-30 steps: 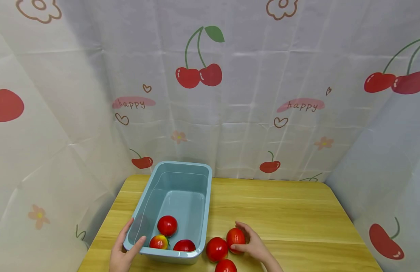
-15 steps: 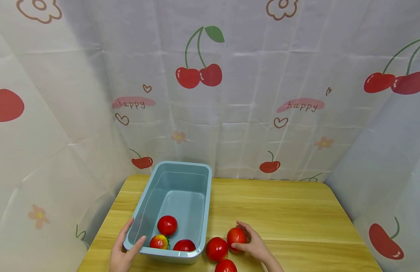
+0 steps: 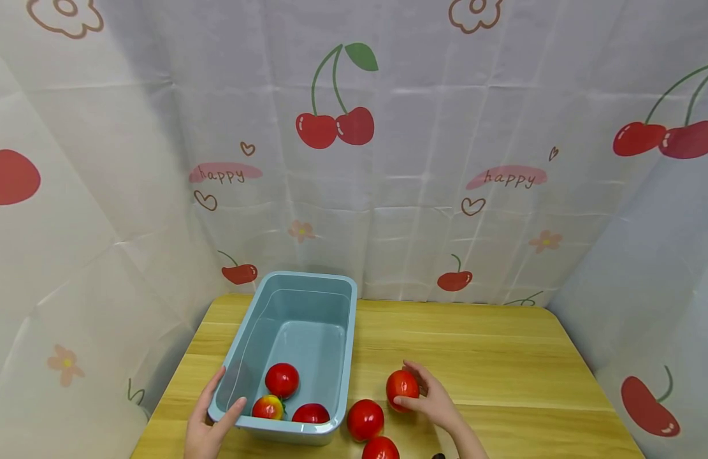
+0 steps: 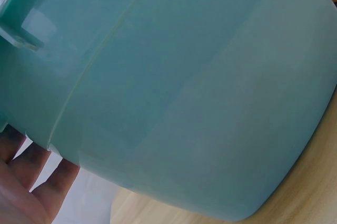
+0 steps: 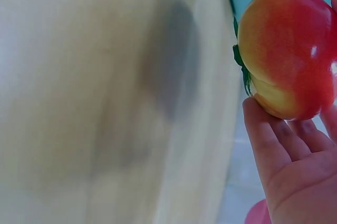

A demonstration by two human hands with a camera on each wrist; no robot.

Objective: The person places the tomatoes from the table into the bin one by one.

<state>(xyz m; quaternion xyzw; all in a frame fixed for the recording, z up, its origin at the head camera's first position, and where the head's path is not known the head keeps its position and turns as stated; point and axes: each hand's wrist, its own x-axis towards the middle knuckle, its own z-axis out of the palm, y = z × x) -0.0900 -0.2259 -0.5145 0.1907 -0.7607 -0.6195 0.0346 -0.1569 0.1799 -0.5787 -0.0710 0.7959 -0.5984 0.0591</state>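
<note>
My right hand (image 3: pixel 436 400) holds a tomato (image 3: pixel 402 387), pinched between thumb and fingers. In the right wrist view the tomato (image 5: pixel 289 52) is glossy red and yellow with a green leafy calyx, raised off the table with its shadow below. My left hand (image 3: pixel 209 421) grips the near left corner of a blue plastic bin (image 3: pixel 354 344), thumb at the near rim and fingers along the left side. The left wrist view shows the bin's outer wall (image 4: pixel 184 92) with fingertips against it. In the bin lie a red tomato (image 3: pixel 281 380), a red-yellow one (image 3: pixel 268 407) and another red one (image 3: pixel 311 414).
Two more red tomatoes, one (image 3: pixel 365 420) beside the bin and one (image 3: pixel 380 449) at the frame's bottom edge, lie on the wooden table (image 3: pixel 480 344). A small dark thing (image 3: pixel 438 456) shows at the bottom edge. Cherry-printed curtains (image 3: pixel 411 191) stand around the table.
My right hand has lifted the tomato and moved it slightly right and away from me, apart from the two beside it. The left hand and bin have stayed put.
</note>
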